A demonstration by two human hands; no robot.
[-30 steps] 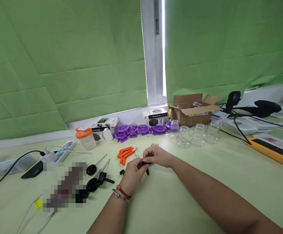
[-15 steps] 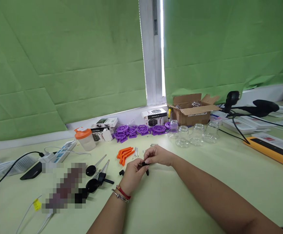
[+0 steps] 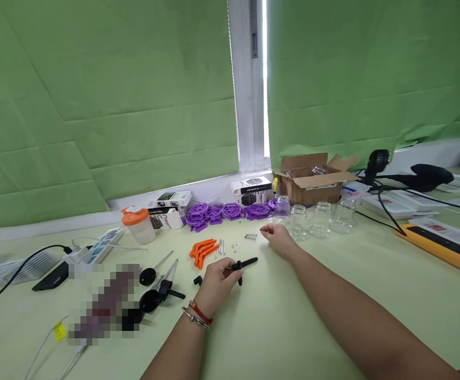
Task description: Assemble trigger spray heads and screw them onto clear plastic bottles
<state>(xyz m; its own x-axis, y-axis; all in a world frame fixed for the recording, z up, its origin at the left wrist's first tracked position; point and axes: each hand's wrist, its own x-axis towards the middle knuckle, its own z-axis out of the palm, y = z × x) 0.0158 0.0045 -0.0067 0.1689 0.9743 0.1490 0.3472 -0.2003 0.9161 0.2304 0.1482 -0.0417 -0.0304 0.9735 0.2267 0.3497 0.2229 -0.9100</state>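
My left hand (image 3: 221,278) is closed on a black plastic part (image 3: 249,262) whose rod points right and whose short leg points down. To its upper right, my right hand (image 3: 275,236) has its thumb and fingertips pressed together beside a metal spring (image 3: 251,237); anything between them is too small to make out. Tiny metal bits (image 3: 234,246) lie below the spring. Orange angled parts (image 3: 203,252) and thin metal pins (image 3: 221,247) are beyond my left hand. A small black piece (image 3: 198,281) lies just left of it.
Black parts with metal rods (image 3: 150,300) lie left. Purple parts (image 3: 231,211), glass jars (image 3: 299,221) and an open cardboard box (image 3: 315,182) stand at the back. An orange-lidded cup (image 3: 138,224) and power strip (image 3: 105,247) are back left.
My right hand has left the black part and moved right and away, beside the spring. The black part's rod and the spring now show more fully. My left hand has stayed in place.
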